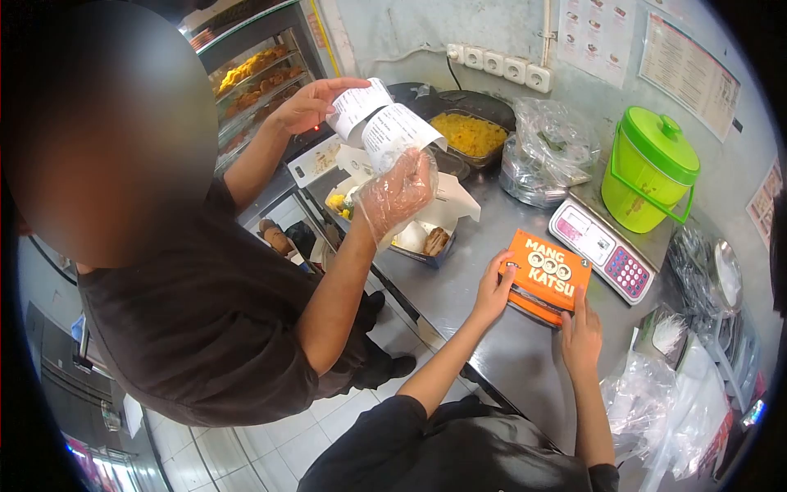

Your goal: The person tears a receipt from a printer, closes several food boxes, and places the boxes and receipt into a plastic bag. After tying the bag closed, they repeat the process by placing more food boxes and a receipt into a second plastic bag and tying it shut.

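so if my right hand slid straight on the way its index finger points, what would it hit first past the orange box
Most likely the white scale, just beyond the orange box that the right hand seems to touch, though its height is hard to judge.

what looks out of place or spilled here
Only minor untidiness: brownish bits, perhaps crumbs, lie scattered on the white board at the far left of the counter, and plastic bags sit crumpled at the near right. The orange box shows no obvious damage.
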Demonstrator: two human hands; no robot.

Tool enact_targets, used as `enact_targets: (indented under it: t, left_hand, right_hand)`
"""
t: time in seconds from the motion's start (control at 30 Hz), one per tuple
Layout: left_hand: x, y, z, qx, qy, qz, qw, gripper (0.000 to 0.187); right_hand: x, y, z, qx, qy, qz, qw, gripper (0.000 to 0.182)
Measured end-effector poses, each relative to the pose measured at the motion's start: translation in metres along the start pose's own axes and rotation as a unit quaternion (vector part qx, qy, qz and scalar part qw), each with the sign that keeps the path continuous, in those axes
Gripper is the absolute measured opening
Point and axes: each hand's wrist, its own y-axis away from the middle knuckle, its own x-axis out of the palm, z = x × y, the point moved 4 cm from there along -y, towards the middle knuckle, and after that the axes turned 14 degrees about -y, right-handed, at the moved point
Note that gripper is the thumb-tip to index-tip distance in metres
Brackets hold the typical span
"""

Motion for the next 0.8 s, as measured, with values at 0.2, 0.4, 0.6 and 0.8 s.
enact_targets:
  t: [0.2,0.4,0.6,0.8]
  left_hand:
    - [-0.006,-0.003,-0.034,0.025,-0.101,-0.086,0.991,0.032]
    - [0.002,0.033,-0.128,0.268,-0.189,-0.11,0.938,0.025]
    - [0.054,0.088,-0.148,0.311,-0.108,0.067,0.942,0.026]
    - [0.06,0.106,-0.139,0.296,-0.101,0.089,0.946,0.023]
  right_hand:
    - [-0.054,0.041,-0.036,0.03,0.152,0.042,0.987,0.054]
    - [-0.104,0.092,-0.071,0.215,0.193,0.083,0.954,0.059]
    - [-0.104,0.119,-0.094,0.223,0.157,0.085,0.958,0.058]
    - [-0.096,0.125,-0.11,0.168,0.133,0.066,0.975,0.036]
